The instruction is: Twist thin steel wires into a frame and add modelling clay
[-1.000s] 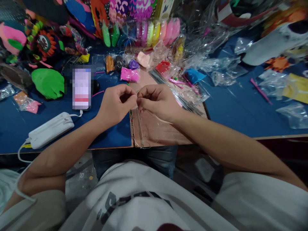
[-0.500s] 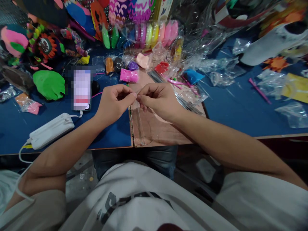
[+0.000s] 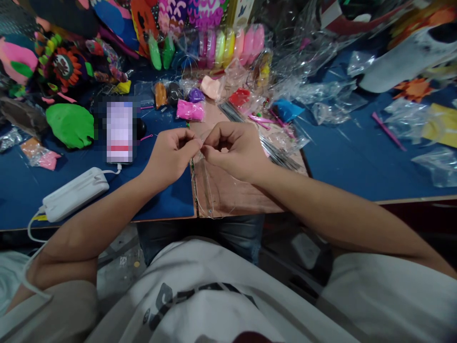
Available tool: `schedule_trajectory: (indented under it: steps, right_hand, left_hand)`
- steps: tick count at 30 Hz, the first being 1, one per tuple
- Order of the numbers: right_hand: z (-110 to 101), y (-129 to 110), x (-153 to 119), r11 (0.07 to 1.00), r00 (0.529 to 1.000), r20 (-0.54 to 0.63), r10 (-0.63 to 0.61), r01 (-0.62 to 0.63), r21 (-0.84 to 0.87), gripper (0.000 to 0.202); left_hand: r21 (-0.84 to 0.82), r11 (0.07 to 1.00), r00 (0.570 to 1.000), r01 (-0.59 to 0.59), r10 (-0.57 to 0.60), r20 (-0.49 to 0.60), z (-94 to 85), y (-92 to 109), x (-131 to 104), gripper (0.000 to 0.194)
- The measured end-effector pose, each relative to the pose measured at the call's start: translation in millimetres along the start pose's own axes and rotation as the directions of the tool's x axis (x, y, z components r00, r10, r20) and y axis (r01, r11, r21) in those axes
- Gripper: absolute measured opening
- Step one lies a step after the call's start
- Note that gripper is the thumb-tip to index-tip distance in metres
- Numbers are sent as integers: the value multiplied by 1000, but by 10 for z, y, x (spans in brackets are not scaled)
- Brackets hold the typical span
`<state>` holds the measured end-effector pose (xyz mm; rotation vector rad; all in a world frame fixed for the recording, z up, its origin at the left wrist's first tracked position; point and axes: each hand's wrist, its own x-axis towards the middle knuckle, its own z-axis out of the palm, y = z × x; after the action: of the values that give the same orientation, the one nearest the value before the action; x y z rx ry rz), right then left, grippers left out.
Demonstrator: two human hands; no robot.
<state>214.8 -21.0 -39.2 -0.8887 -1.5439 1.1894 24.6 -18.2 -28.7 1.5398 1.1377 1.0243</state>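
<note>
Over the wooden board (image 3: 246, 202), my left hand (image 3: 169, 153) and my right hand (image 3: 241, 151) meet tip to tip. Each hand is closed in a pinch of thumb and forefinger. Between them runs a thin, pale thread (image 3: 210, 190); it hangs below the fingers in a loop toward the table's front edge. Whether it is thread or fine wire is hard to tell. A bundle of thin grey wires (image 3: 280, 155) lies just behind my right hand. Close past my left fingertips sits a bright pink clay packet (image 3: 191, 110).
On the blue tabletop at left are a phone (image 3: 119, 131), a white power bank (image 3: 75, 194) with cable, and green clay (image 3: 70, 125). Packs of coloured clay (image 3: 228, 47) and finished figures line the back. Plastic bags and a purple stick (image 3: 388, 131) lie at right.
The right-hand fingers have curled in more, with the thumb pressed nearer the forefinger. Both hands stay together in nearly the same place, and the hanging loop has shifted slightly.
</note>
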Motion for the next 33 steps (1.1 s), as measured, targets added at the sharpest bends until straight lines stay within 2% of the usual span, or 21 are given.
schedule_trajectory:
  steps: [3,7,10,13,16,22,27,33]
  right_hand:
    - [-2,30,22,998,999,7,36,-37,58,29]
    - [-17,63,63,963,990,89,113,-131,234,26]
    - [-27,49,81,940,984,126,130,-162,299,27]
    - [-27,35,84,937,983,125,136,-169,305,28]
    - [-22,53,83,938,986,88,138,-159,308,33]
    - [-39,93,77,941,992,80,102,-123,316,40]
    - [-85,76,76,961,990,138,43,-79,266,36]
    - [-123,110,107,977,981,192,41,-80,200,34]
  left_hand:
    - [-19,1000,1000,-4,5,20,16,-27,12,23]
    - [-38,999,1000,-23,23,12,19,-32,25,25]
    - [-85,996,1000,-20,21,21,1,-28,36,25]
    - [-105,994,999,-39,40,8,-20,-20,40,19]
    - [-126,991,997,-53,58,42,-36,0,35,17]
    - [-204,979,994,-7,30,108,-76,-22,65,33]
    - [-225,974,994,21,4,109,-103,-81,84,38]
    - [-177,984,997,-19,32,70,-115,-56,79,26]
